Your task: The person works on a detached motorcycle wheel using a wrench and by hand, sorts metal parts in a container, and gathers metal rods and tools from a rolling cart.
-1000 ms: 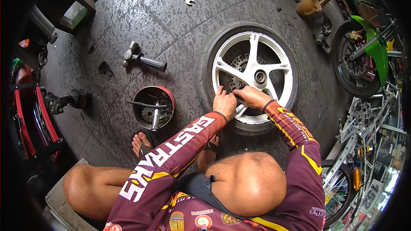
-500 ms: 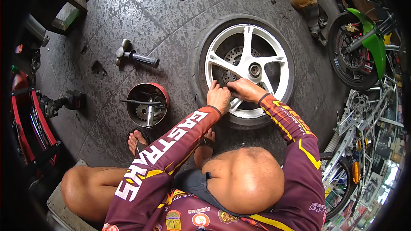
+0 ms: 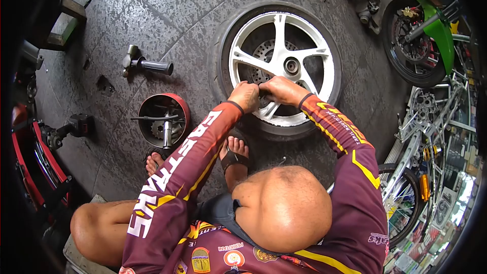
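Round white metal wheel: lay flat in front of the person, ringed by a black rubber tyre, on the dark tiled floor.
Left hand: fingers curled nearly closed over the near-left rim; whether it gripped anything could not be told.
Right hand: bent just right of it, thumb and fingers drawn together; any hold was hidden.
Step at the rim: apparently close, two-handed fingerwork, its details covered.
Next move at the spokes: seemed to call for both hands' fingertips coordinated and the wheel steady.

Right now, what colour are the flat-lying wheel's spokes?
White spokes, clearest in the head view.
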{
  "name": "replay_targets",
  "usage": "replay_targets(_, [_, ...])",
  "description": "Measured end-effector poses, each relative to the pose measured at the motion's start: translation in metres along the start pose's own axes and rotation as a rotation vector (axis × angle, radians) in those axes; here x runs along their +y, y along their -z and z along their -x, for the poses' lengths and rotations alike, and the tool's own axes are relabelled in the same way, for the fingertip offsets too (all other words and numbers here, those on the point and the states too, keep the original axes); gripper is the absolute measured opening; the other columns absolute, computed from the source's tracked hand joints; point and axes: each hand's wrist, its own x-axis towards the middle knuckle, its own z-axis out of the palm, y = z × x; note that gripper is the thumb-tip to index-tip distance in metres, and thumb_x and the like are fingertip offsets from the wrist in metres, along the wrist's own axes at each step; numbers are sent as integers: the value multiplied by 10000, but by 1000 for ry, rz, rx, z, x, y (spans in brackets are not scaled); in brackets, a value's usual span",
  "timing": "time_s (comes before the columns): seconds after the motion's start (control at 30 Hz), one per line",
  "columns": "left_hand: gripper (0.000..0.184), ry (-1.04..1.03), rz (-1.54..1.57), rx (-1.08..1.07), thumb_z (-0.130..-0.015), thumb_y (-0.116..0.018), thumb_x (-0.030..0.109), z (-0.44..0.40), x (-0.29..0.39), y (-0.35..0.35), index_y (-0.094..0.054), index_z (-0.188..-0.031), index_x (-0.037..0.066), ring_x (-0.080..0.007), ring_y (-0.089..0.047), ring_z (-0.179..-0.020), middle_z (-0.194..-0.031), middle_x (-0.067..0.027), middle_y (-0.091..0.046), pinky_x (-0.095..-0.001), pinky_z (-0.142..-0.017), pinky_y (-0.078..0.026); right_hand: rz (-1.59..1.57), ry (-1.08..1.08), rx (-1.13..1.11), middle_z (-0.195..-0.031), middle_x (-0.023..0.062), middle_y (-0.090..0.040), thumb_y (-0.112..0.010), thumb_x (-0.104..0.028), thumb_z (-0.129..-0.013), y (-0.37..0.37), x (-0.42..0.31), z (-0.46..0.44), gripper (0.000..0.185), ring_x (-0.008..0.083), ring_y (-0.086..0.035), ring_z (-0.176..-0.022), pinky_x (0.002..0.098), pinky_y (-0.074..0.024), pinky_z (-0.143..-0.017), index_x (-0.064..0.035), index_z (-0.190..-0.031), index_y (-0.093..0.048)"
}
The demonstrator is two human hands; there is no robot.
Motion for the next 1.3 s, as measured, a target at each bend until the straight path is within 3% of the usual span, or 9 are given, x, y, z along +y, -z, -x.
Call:
replay_targets(0.37, [141,44,-53,-53,-682,-564,92,-1,5,25,-683,-747,51,-325,-647,-825,-757,-202,-655,-408,-1019,-356,-21,44,89,-795,182,-629,-632,1,-626,-10,3,-5,277,372,-613,-831,437,-487,-743,-15,-901,-602])
replay_targets(0.47, [127,98,-200,62,-685,-579,121,5,12,13,-686,-727,68,-264,-634,-844,-747,-137,-662,-369,-1039,-327,-69,44,217,-862,156,-623,-630,-4,-634,-13,-1,-1,283,364,-600,-869,428,-487,-759,-20,-916,-605])
replay_targets(0.73, [112,127,-144,116,-663,-614,152,7,16,12,-669,-699,61,-270,-640,-813,-730,-159,-654,-371,-1044,-318,-80,-55,248,-889,149,-598,-650,-32,-677,-20,-8,1,285,365,-591,-885,441,-485,-768,-14,-953,-585])
replay_targets(0.9, [98,129,-126,103,-656,-617,144,10,20,19,-666,-672,60,-277,-641,-779,-685,-166,-643,-374,-1023,-331,-33,-52,121,-887,178,-616,-640,-61,-728,-6,-9,0,226,367,-602,-883,443,-487,-767,-14,-945,-595])
replay_targets(0.97, [92,122,-134,82,-657,-614,140,10,22,21,-662,-656,62,-276,-641,-777,-676,-164,-641,-373,-1016,-335,-48,-57,-47,-850,191,-640,-615,-97,-770,-3,-6,-3,174,366,-619,-856,445,-489,-762,-12,-922,-608])
replay_targets(1.3, [108,90,-168,214,-680,-602,153,11,18,8,-662,-642,73,-265,-635,-722,-648,-145,-636,-363,-995,-347,-21,-78,36,-805,200,-644,-650,-108,-747,-6,-5,-3,220,375,-623,-830,454,-488,-751,-20,-942,-601])
